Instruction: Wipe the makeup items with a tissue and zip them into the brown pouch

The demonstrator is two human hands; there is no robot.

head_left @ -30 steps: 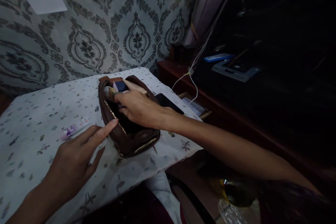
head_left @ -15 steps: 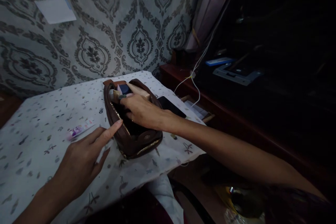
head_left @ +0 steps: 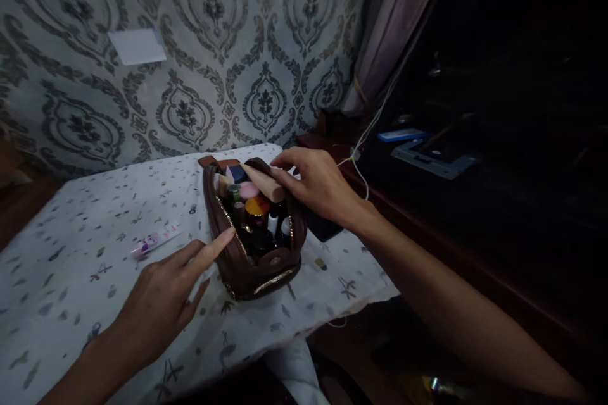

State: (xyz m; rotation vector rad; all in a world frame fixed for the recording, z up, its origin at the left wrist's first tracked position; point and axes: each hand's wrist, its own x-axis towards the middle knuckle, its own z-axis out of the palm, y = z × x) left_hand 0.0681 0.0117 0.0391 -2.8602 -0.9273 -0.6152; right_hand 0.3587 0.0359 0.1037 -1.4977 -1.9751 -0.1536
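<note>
The brown bag (head_left: 251,272) stood gaping near the right edge of the worktop (head_left: 118,329), the left hand (head_left: 164,294) loosely spread with its forefinger at the zip (head_left: 241,245), the right hand (head_left: 323,183) at the opposite rim, where I could not tell whether it pinched anything. A hard tug there could have tipped out the beige tube (head_left: 265,183), lying aslant, or shoved the dark flat object (head_left: 325,229) beside the bag over that edge.

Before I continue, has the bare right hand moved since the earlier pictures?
Yes: the right hand went from inside the brown oblong leather-look bag to its right rim.
</note>
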